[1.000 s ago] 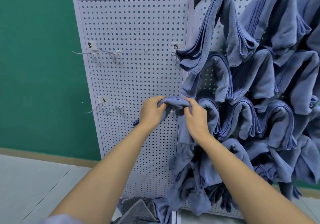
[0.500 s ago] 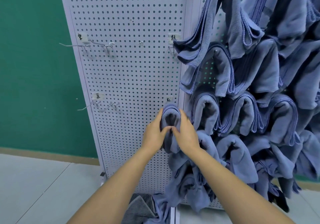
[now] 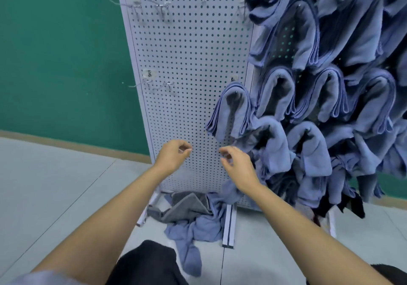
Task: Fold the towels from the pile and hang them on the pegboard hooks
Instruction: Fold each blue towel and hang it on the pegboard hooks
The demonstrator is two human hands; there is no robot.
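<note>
A folded blue towel (image 3: 233, 110) hangs over a hook on the white pegboard (image 3: 187, 53), at its right edge. My left hand (image 3: 174, 157) and my right hand (image 3: 237, 165) hover below that towel, apart from it, fingers loosely curled and holding nothing. A pile of blue and grey towels (image 3: 193, 214) lies on the floor at the pegboard's foot. Many folded blue towels (image 3: 330, 91) hang on the board to the right.
Bare metal hooks (image 3: 160, 9) stick out at the pegboard's upper left, and more hooks (image 3: 152, 84) lower down. A green wall (image 3: 55, 53) stands behind. The pale tiled floor (image 3: 55, 185) spreads left. My dark-clothed knees (image 3: 145, 265) show at the bottom.
Both hands have let go of the blue towel, which now hangs on its hook, and dropped below it. My view has tilted down toward the floor pile.
</note>
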